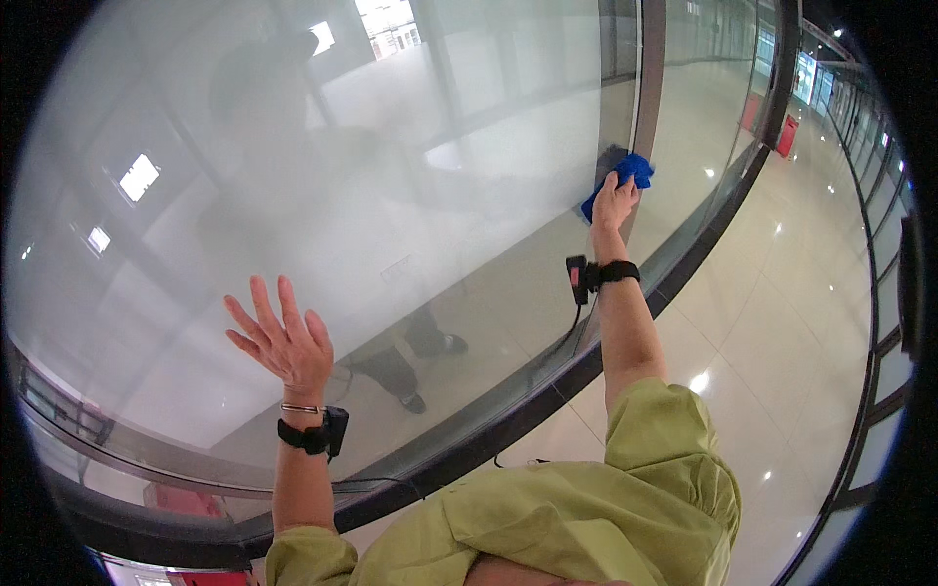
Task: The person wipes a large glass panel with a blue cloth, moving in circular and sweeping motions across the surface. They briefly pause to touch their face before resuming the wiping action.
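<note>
Before me rises a large glass pane (440,242) with a pale, frosted-looking area and reflections in it. My right hand (615,204) presses a blue cloth (636,170) to the glass near a vertical frame strip at the upper right. Lower left, my left hand (282,340) is raised with fingers spread and nothing in it; its palm side is at or near the glass, and contact cannot be told. Both wrists wear black straps with small devices, and a metal bracelet circles the left wrist.
A dark sill (579,377) runs along the foot of the glass. Glossy floor tiles (762,308) stretch away on the right beside another row of framed panels. Farther off stands a red object (788,136) on the floor. Thin cables hang from the wrist devices.
</note>
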{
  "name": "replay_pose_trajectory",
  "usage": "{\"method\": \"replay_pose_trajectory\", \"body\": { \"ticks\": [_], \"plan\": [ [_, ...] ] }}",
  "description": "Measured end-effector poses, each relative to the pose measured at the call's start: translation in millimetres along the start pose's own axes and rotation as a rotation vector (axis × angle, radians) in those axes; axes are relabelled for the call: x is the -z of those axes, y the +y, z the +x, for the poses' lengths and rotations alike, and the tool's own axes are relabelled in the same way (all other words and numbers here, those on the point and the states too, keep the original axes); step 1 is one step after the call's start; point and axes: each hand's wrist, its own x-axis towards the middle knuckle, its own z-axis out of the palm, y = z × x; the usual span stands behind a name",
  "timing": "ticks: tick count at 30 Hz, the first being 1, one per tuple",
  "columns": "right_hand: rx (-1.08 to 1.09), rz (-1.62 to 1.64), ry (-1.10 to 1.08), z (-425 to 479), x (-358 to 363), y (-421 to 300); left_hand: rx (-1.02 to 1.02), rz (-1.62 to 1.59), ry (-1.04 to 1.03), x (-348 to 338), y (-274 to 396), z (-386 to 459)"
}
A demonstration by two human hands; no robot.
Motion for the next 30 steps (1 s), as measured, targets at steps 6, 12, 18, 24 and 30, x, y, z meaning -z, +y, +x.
{"method": "replay_pose_trajectory", "body": {
  "ticks": [6,12,18,24,30],
  "plan": [
    [0.834,0.238,-0.15,-130.8,22.4,-118.2,0.017,0.05,-0.055,4.3,-9.0,-10.5],
    [1.356,0.164,-0.469,-122.8,56.9,-119.5,0.02,0.106,-0.077,9.6,-7.0,-12.6],
    [0.559,0.12,0.021,67.1,-4.1,-91.1,0.014,0.043,-0.046,4.2,-0.6,-6.6],
    [1.163,0.222,0.022,-59.3,22.1,-218.6,0.005,0.112,-0.096,5.9,-7.8,-16.3],
    [1.895,0.383,-0.52,-115.6,49.3,-213.5,0.008,0.093,-0.073,5.1,-12.3,-20.6]
  ]
}}
